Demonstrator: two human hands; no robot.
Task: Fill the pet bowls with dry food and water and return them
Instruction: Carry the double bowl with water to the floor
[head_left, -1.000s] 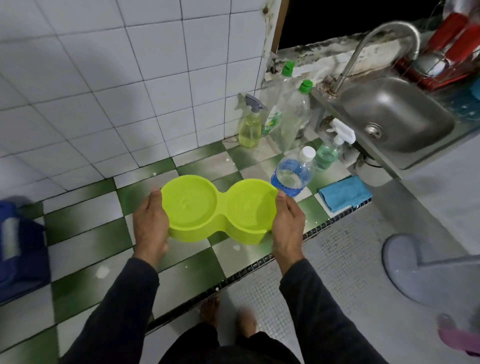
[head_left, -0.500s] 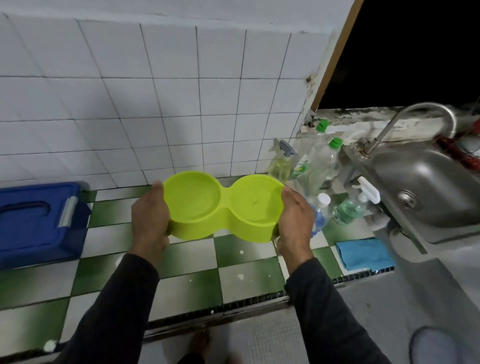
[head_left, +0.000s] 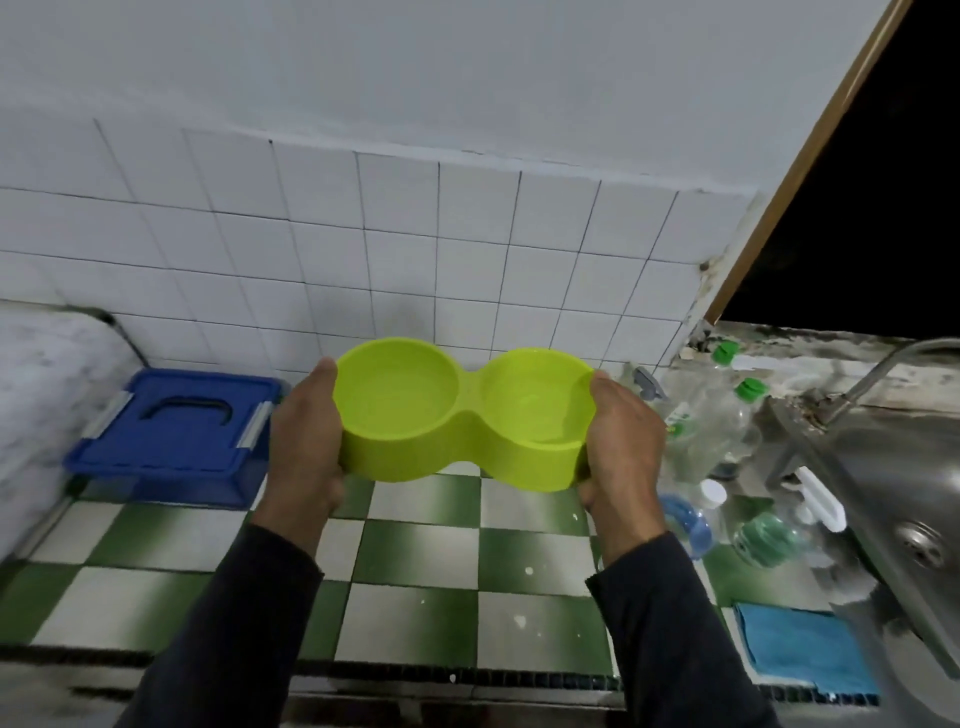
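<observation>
A lime-green double pet bowl (head_left: 462, 415) is held level in the air above the green and white checkered floor. My left hand (head_left: 304, 447) grips its left end, thumb on the rim and fingers curled under. My right hand (head_left: 621, 441) grips the right end the same way. Both round compartments look empty of food; the right one has a faint wet sheen. A water bottle with a white cap and blue label (head_left: 693, 514) stands on the floor just right of my right hand.
A blue lidded box with a handle (head_left: 171, 431) sits on the floor at the left by the tiled wall. Several clear bottles with green caps (head_left: 727, 415) and spray bottles crowd the right corner. A steel sink (head_left: 904, 483) with a tap juts in at right. A blue cloth (head_left: 800, 649) lies below it.
The view has tilted up and to the left, so the wall and blue box show more. Both hands have kept their grip and lifted the bowl a little higher.
</observation>
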